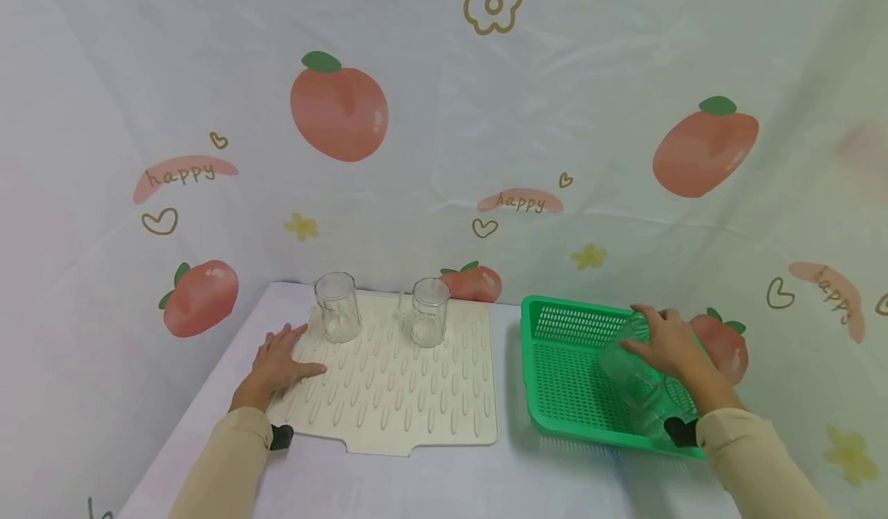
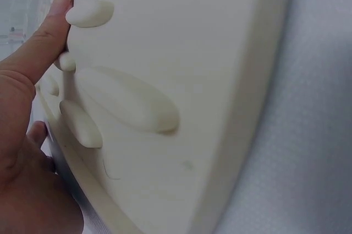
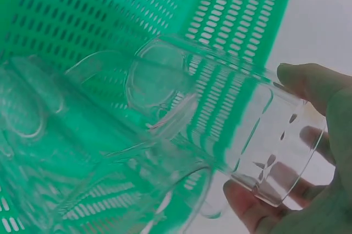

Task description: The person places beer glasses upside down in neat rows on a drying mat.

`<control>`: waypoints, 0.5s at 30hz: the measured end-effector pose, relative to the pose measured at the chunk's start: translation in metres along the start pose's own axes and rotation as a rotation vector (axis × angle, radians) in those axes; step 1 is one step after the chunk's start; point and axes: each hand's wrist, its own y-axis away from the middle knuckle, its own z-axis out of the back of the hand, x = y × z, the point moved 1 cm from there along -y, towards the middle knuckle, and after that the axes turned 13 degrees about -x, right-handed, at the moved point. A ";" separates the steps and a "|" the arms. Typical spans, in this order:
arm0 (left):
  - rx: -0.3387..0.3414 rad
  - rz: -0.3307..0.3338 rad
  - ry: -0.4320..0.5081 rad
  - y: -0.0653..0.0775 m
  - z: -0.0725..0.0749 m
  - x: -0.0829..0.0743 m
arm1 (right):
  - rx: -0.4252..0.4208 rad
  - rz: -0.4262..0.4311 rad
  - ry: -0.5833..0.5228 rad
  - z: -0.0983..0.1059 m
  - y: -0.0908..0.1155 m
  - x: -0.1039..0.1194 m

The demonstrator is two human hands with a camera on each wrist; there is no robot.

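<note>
A wide cream ribbed board lies left of your green perforated plastic basket.
Your left hand spreads its fingers at the board's left edge, beside an upright clear glass mug; your right hand grips one end of a clear cylindrical glass tumbler-shaped mug, tilted within the basket, well apart from your left.

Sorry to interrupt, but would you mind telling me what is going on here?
A person's right hand grips a clear glass, held tilted at the green basket, where more glassware lies. Their left hand rests at the left edge of a ridged cream board. On it stand one clear mug and, to its right, a second mug.
</note>
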 end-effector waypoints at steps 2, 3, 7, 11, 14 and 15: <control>0.000 -0.002 0.001 -0.001 0.000 0.000 | -0.012 0.001 -0.006 0.003 0.000 0.004; 0.000 -0.003 0.003 -0.001 0.000 0.001 | -0.019 0.004 -0.008 0.005 0.000 0.006; -0.012 -0.008 0.021 -0.002 -0.002 0.004 | -0.038 -0.001 -0.012 0.010 0.000 0.012; -0.024 -0.038 0.047 -0.003 -0.007 0.011 | -0.027 -0.059 -0.042 0.016 -0.001 0.020; -0.010 -0.057 0.055 -0.004 -0.008 0.014 | -0.022 -0.096 -0.088 0.021 -0.001 0.029; -0.017 -0.056 0.058 -0.004 -0.008 0.015 | -0.025 -0.099 -0.102 0.023 -0.001 0.032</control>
